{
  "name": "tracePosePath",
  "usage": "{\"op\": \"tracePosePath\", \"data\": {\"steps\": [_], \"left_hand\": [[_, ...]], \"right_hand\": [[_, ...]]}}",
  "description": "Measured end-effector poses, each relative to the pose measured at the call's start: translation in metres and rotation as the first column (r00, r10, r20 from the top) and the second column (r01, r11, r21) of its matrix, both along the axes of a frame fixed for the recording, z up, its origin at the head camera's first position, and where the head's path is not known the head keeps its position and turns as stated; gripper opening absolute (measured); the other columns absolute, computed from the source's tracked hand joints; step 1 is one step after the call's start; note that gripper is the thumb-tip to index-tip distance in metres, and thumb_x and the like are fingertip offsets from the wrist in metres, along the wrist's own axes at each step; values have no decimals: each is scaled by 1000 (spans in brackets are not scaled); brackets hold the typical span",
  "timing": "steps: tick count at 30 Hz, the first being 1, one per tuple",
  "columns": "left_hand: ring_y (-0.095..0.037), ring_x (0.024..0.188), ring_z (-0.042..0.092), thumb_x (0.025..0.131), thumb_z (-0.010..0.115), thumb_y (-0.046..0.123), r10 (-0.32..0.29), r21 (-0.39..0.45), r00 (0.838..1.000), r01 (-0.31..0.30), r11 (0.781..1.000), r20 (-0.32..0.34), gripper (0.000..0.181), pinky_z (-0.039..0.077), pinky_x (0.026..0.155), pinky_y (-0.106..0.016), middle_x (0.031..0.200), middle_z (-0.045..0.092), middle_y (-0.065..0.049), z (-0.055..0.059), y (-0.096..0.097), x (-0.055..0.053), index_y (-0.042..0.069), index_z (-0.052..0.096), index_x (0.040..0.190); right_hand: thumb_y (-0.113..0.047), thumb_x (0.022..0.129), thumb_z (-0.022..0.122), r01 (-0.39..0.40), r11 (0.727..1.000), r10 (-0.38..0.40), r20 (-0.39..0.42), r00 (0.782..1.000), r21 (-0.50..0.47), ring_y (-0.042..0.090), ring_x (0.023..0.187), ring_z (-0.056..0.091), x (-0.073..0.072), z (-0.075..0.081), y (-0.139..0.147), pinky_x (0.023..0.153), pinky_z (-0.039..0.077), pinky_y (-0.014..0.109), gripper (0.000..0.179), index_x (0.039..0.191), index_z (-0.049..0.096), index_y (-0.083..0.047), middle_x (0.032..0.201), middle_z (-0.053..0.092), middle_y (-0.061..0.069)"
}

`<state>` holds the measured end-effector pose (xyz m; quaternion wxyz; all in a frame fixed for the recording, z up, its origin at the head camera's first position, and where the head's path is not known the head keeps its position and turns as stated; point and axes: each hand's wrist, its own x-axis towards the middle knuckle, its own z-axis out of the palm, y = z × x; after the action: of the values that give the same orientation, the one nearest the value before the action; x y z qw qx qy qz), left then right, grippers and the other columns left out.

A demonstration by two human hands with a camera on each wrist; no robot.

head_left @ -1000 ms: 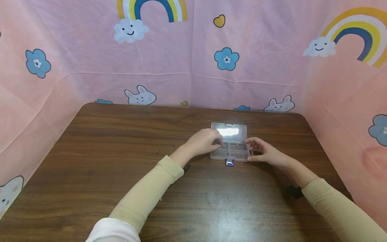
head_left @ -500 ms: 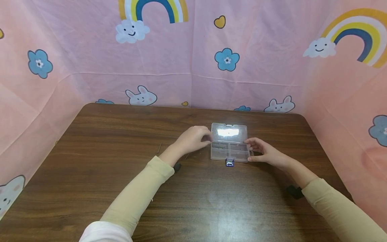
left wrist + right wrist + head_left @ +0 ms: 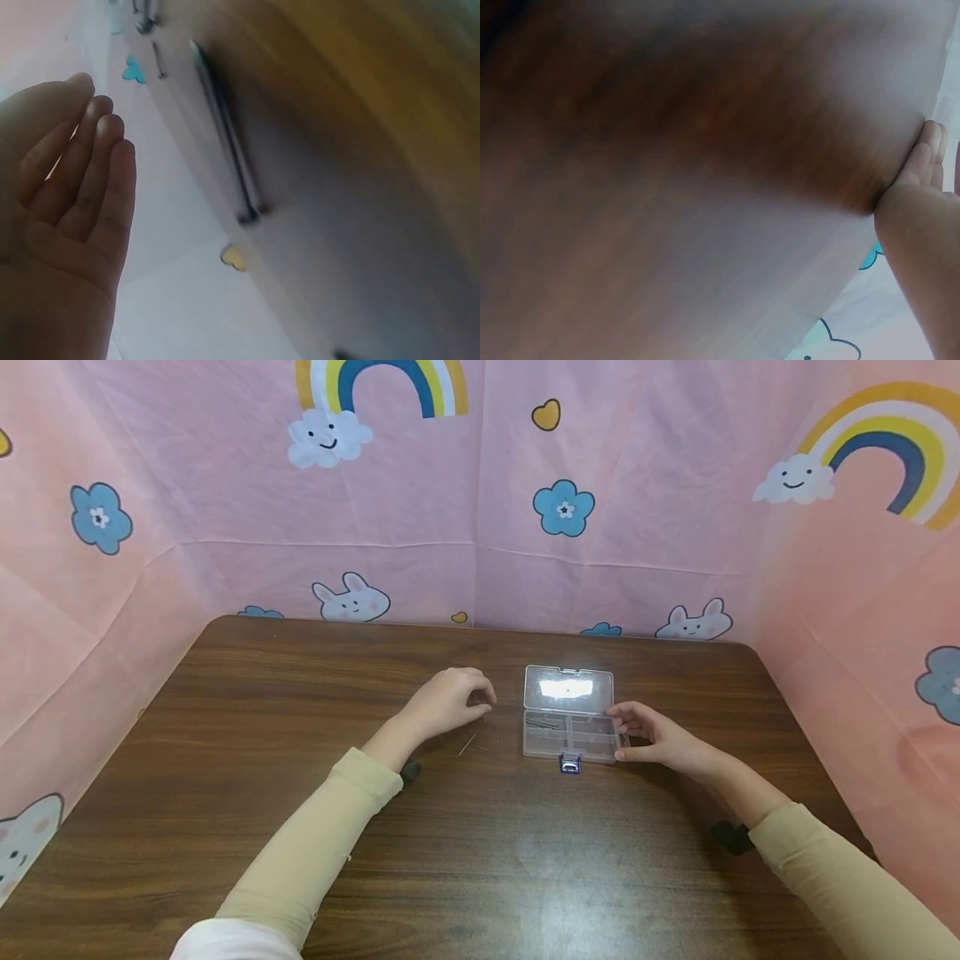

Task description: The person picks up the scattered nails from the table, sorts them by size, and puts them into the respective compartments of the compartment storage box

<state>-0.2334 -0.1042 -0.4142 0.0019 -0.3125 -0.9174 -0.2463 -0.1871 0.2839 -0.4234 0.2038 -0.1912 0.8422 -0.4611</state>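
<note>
My left hand [image 3: 453, 700] hovers over the table to the left of the box, its fingers loosely bent and holding nothing. In the left wrist view its fingers [image 3: 105, 172] lie side by side with the thumb near them. Thin metal nails [image 3: 467, 744] are scattered just below and beside this hand; a long nail [image 3: 229, 142] shows large in the left wrist view. The clear plastic compartment box [image 3: 546, 743] lies with its lid raised back, and several nails [image 3: 542, 724] are in its back left compartment. My right hand [image 3: 648, 739] grips the box's right end between thumb and fingers.
The box's lid [image 3: 534, 687] leans back behind it and reflects light. A blue-edged latch [image 3: 570, 764] hangs at the box's front. Pink printed cloth [image 3: 420, 510] surrounds the wooden table [image 3: 480, 860] at the back and sides.
My left hand has let go of nails in the back left compartment and moved left, away from the box. Nails it covered on the table now show. My right hand stays put.
</note>
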Motion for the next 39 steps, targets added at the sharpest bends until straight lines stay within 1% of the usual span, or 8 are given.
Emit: {"op": "tracePosePath", "data": {"steps": [6,12,21,28,36,39], "left_hand": [[-17,96,71,97,78,11,33,-15,999,-33,999,3,6,60,89,-35,106,76,-2,0,-19,0,12,80,102],[-19,97,72,96,78,10,62,-8,998,-61,998,27,7,61,90,-36,107,77,-2,-1,-38,0,11,80,103],[-20,95,71,96,79,11,94,-10,994,-93,996,49,7,61,88,-38,106,77,-3,-3,-62,1,11,79,103],[-18,91,69,95,79,10,95,-7,994,-94,995,47,7,60,85,-38,102,77,-3,-3,-77,5,11,80,102],[-18,92,71,95,79,9,118,-13,990,-117,993,83,9,61,85,-39,104,78,-4,-4,-93,10,10,80,104],[-18,91,71,95,79,8,117,-18,990,-116,993,82,9,61,84,-39,103,78,-5,-5,-99,11,9,80,104]], "right_hand": [[-11,99,75,3,1000,-3,0,1000,4,28,127,49,-1,0,0,104,41,10,62,151,45,-1,141,51,19],[-11,98,76,6,1000,-6,-3,1000,8,25,125,51,-1,1,0,103,42,9,63,151,45,-1,137,52,19],[-9,98,76,-1,1000,1,-2,1000,-10,21,123,51,-1,-1,1,103,42,9,62,151,45,0,138,51,20],[-10,98,76,-2,1000,2,-5,1000,-9,20,124,51,-1,-2,2,103,42,9,63,151,44,0,139,51,19],[-11,98,76,-2,1000,2,-4,1000,-6,25,125,50,-1,-1,1,103,42,9,62,151,44,-1,139,51,19],[-10,99,76,-2,1000,2,-3,1000,-7,27,126,50,-1,0,1,104,42,10,62,151,44,0,140,51,20]]}}
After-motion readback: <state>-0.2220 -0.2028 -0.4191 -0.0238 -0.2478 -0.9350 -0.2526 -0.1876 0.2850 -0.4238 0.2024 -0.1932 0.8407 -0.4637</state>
